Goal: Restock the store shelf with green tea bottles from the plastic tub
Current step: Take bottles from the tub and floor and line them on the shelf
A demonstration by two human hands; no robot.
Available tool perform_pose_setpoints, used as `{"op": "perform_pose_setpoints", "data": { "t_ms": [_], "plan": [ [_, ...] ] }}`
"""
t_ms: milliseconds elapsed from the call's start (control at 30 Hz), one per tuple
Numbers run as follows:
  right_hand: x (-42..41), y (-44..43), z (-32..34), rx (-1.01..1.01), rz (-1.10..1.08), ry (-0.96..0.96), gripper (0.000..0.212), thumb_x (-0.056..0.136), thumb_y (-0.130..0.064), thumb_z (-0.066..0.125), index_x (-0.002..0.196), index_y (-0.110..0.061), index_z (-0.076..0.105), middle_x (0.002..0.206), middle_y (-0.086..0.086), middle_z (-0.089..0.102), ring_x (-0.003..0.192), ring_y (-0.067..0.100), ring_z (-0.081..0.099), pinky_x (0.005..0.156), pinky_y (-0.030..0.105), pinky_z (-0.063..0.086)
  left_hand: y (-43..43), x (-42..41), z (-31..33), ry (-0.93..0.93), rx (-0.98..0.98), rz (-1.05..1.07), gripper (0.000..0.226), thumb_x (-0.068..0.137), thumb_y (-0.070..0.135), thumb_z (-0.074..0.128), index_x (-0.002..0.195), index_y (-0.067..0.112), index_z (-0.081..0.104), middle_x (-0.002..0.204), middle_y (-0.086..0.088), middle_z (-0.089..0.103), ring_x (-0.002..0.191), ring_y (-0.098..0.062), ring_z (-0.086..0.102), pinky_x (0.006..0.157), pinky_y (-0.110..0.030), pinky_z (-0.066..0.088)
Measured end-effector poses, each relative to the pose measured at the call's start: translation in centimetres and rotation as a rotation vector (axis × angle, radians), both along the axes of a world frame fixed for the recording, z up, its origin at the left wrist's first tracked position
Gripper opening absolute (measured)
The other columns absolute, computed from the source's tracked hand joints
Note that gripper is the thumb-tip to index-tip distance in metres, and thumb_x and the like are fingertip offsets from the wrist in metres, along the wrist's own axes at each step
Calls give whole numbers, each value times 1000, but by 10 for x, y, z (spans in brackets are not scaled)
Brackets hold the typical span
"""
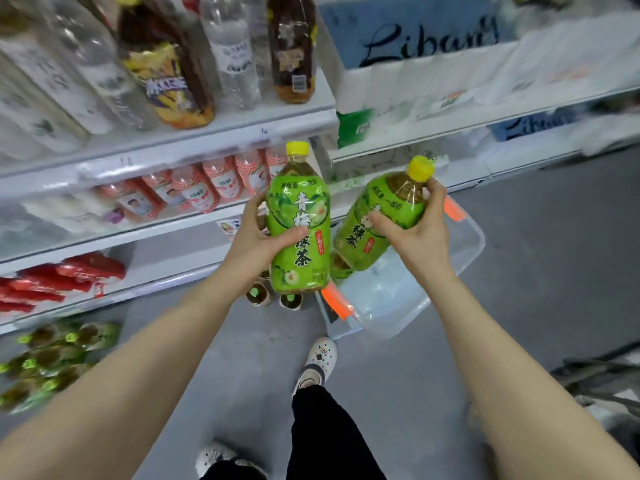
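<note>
Fingers (291, 236) of the left hand (254, 239) curl round the middle of an upright green tea bottle (299, 209), the right hand (417, 237) grips a tilted second bottle (381, 202) near its shoulder, both above the plastic tub (471, 237) beside the shelf (180, 244), and they look full, likely heavy and slick.

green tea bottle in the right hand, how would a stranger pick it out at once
Find the clear plastic tub on the grey floor. Above it the right hand grips a green-labelled bottle. Unlike the upright bottle in the left hand, it tilts, yellow cap leaning right.
</note>
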State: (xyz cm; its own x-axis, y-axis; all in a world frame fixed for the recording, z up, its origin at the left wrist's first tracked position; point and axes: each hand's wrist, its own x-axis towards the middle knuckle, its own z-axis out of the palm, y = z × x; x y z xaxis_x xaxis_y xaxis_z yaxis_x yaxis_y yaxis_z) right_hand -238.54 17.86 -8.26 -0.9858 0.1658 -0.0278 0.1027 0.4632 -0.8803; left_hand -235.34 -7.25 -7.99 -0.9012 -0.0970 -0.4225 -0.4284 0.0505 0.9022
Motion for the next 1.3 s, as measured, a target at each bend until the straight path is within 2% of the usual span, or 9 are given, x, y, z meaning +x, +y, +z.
{"op": "perform_pose_setpoints", "data": {
  "t_ms": [133,267,400,567,767,1033,1133,1200,1300],
  "plan": [
    [28,-56,47,-5,88,92,80,65,-51,83,131,-40,38,112,-23,63,107,12,64,95,46,51,-49,48,34,122,-9,48,88,73,14,83,143,29,33,117,3,62,84,7,67,65,-14,54],
    [65,-122,87,26,190,158,79,66,-58,80,131,-44,39,118,-14,65,111,17,63,98,47,49,-114,109,71,215,-43,126,90,61,25,88,133,37,37,119,0,63,93,2,66,73,-20,56],
    [108,-192,123,7,284,223,69,69,-49,83,126,-45,45,107,-30,63,105,4,63,99,41,49,-187,172,107,302,-69,219,85,62,21,90,128,39,39,121,-4,63,105,-16,66,88,-37,57],
    [155,-284,163,-6,446,281,69,68,-52,82,125,-47,45,109,-24,66,104,3,64,96,43,52,-270,244,148,380,-98,341,84,69,21,86,135,36,37,122,-1,62,103,-17,67,80,-36,59],
    [194,-382,213,10,602,374,74,72,-49,82,134,-39,44,117,-15,64,105,6,63,98,37,50,-347,311,195,472,-172,467,102,50,43,93,133,46,35,126,-4,59,109,-23,65,87,-43,58],
    [205,-482,288,-37,753,451,63,72,-48,82,122,-53,44,104,-30,61,100,0,62,90,26,49,-428,338,251,629,-223,619,86,63,28,89,131,41,39,123,-1,61,106,-20,66,83,-38,59],
    [192,-512,324,-103,804,485,65,70,-44,86,122,-46,47,107,-29,62,92,-12,63,78,16,54,-456,330,277,669,-271,659,85,62,33,88,132,39,41,120,5,60,103,-11,65,77,-31,59],
    [178,-532,351,-99,810,555,71,65,-50,87,125,-43,50,114,-23,63,97,-6,64,84,24,55,-474,320,296,718,-282,682,78,66,26,85,131,36,42,113,6,61,89,1,67,64,-19,56],
    [154,-564,396,-119,847,611,72,63,-49,88,124,-41,52,109,-19,67,93,-3,66,85,28,55,-501,300,326,756,-282,693,77,62,33,85,125,43,41,116,1,64,95,-11,68,64,-21,57]
  ]
}}
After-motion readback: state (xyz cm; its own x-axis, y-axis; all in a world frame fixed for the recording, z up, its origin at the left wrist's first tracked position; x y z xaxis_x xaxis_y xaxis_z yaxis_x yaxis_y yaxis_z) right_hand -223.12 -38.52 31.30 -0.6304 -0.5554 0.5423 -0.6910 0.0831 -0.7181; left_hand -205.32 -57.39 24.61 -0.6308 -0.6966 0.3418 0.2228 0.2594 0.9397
